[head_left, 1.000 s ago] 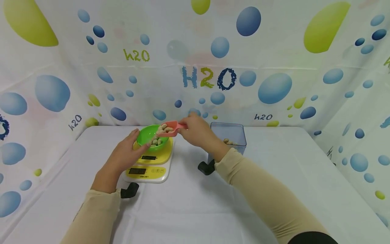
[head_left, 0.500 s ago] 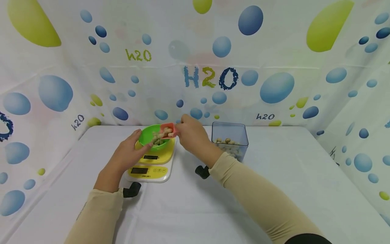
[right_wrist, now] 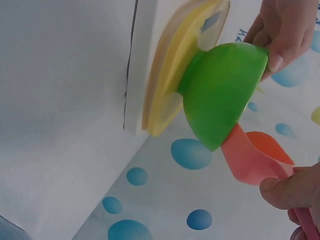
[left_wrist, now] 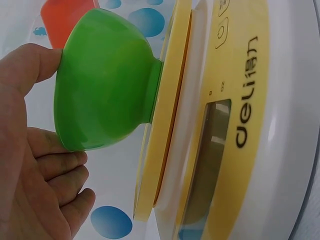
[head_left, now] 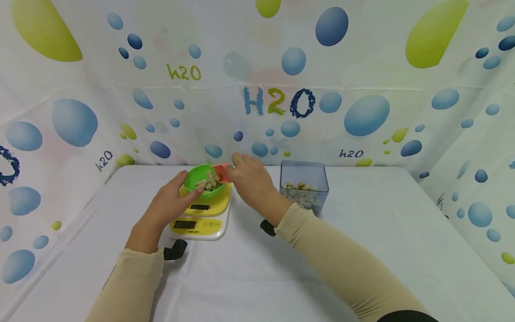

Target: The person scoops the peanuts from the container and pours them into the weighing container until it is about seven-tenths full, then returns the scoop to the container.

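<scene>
A green bowl (head_left: 193, 176) stands on the yellow plate of a white kitchen scale (head_left: 223, 223), with peanuts (head_left: 207, 184) inside it. My left hand (head_left: 166, 201) holds the bowl by its rim, thumb on one side and fingers on the other, as the left wrist view shows. By its handle, my right hand (head_left: 251, 181) grips a pink scoop (right_wrist: 260, 160). The scoop is tipped at the bowl's right rim, its lip over or against that rim. Whether any peanuts are left in the scoop is hidden.
A clear bluish container (head_left: 295, 172) with peanuts in it stands right of the scale, behind the right forearm. A white cloth covers the table (head_left: 249, 277). The patterned backdrop (head_left: 257, 67) rises behind the table's far edge.
The right hand has tilted the scoop over toward the bowl, and peanuts have slid out of it into the bowl. The left hand keeps its place on the bowl's rim.
</scene>
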Motion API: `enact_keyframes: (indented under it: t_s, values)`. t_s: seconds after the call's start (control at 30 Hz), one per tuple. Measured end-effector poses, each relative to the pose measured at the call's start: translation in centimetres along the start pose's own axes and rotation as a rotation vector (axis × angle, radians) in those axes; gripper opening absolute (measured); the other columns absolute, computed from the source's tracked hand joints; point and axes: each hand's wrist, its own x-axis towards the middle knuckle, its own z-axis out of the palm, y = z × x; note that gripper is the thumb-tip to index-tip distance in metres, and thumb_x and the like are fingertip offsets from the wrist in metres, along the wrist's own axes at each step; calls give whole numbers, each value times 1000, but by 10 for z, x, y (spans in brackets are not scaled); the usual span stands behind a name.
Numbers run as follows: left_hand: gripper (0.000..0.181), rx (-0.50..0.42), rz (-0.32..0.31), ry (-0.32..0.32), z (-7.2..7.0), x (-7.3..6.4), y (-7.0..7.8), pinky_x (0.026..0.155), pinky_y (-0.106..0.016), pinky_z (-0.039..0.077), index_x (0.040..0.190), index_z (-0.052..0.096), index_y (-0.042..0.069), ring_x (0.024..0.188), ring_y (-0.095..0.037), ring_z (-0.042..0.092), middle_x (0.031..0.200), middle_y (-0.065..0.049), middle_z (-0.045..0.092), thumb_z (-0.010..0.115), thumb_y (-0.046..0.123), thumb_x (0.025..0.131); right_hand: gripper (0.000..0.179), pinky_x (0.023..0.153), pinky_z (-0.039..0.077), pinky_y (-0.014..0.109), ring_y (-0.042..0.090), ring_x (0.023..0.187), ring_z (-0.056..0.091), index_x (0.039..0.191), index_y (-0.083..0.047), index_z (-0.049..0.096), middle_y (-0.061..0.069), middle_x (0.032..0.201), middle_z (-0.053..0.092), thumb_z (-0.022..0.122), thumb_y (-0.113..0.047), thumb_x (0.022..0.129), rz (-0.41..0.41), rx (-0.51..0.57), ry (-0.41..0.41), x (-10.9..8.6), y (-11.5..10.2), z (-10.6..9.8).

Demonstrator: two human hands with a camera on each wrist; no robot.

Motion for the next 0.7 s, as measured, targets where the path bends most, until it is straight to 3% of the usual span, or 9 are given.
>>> enact_keyframes:
  t_s: [0.3, 0.53, 0.7]
  values:
    - [92, -12, -9, -2, -1, -1, 2, 116, -64, 21, 158, 16, 7, 147, -46, 20, 163, -19, 18, 46, 65, 94, 25, 65, 48, 26, 20, 80, 55, 112, -11, 75, 6, 97, 60, 65, -3, 91, 11, 7, 52, -2, 9, -3]
    - [92, 7, -10, -8, 0, 0, 2, 117, -63, 20, 158, 13, 6, 147, -45, 18, 163, -19, 16, 45, 64, 94, 26, 60, 43, 28, 19, 76, 54, 116, -17, 74, 4, 90, 60, 63, -10, 93, 64, -17, 59, -5, 18, -3]
    - [90, 38, -12, -14, -2, -1, 4, 117, -63, 19, 158, 11, 4, 148, -46, 17, 164, -20, 12, 45, 60, 96, 23, 59, 42, 28, 17, 72, 53, 115, -18, 74, 1, 81, 61, 62, -19, 96, 181, 153, -22, -10, 30, -12]
